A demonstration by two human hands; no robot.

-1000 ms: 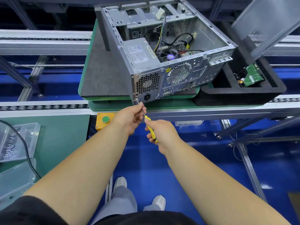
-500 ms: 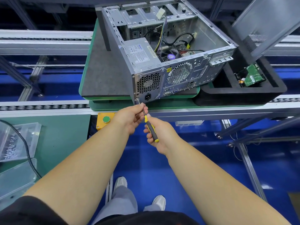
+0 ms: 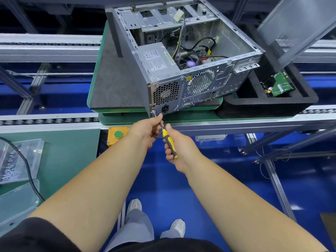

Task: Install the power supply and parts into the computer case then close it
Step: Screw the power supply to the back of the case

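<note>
Blue floor is showing under the green surface (image 3: 101, 99) where the computer case (image 3: 190, 73) is lying open, while the right hand (image 3: 179, 150) is gripping a screwdriver (image 3: 168, 140) and the left hand (image 3: 147, 130) is pinching its tip at the case's bottom corner.

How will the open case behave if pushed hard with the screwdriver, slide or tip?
The computer case lies on its broad side on a grey mat, so it probably won't tip. The mat looks grippy, so sliding seems unlikely. The power supply inside likely adds weight at the corner where the screwdriver presses.

Two hands (image 3: 147, 131), one screwdriver (image 3: 170, 142), one case (image 3: 209, 82)
</note>
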